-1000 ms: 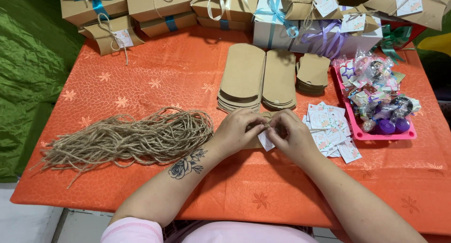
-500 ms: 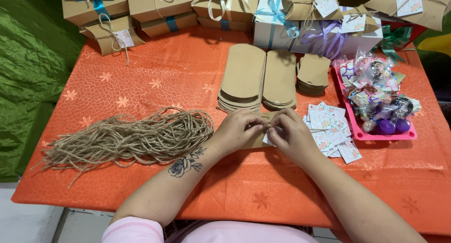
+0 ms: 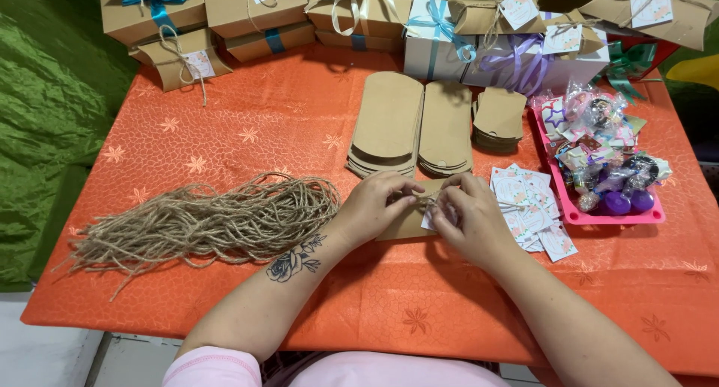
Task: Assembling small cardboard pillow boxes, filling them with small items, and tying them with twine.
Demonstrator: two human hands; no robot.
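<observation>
Your left hand (image 3: 373, 203) and right hand (image 3: 468, 215) meet over a flat kraft pillow box (image 3: 408, 221) lying on the orange counter (image 3: 247, 132), approx. centre, just in front of the blank stacks. Fingers of both hands are closed, pinching a bit of jute twine (image 3: 427, 201) between them right on top of the box; a small white tag (image 3: 428, 221) peeks out under your right hand, touching the box. To your left, w/ a gap, lies a loose bundle of cut twine lengths (image 3: 202, 222). Behind your hands: two stacks of flat box blanks (image 3: 412, 125) side by side, plus a smaller stack (image 3: 500, 117) to their right. Just beside your right hand, a fan of printed tags (image 3: 532, 207), and next to that a pink tray (image 3: 610, 216) w/ wrapped sweets. Along the far edge, finished gift boxes (image 3: 247, 13) tied w/ ribbon and twine. Green cloth (image 3: 45, 117) hangs on the left side.
</observation>
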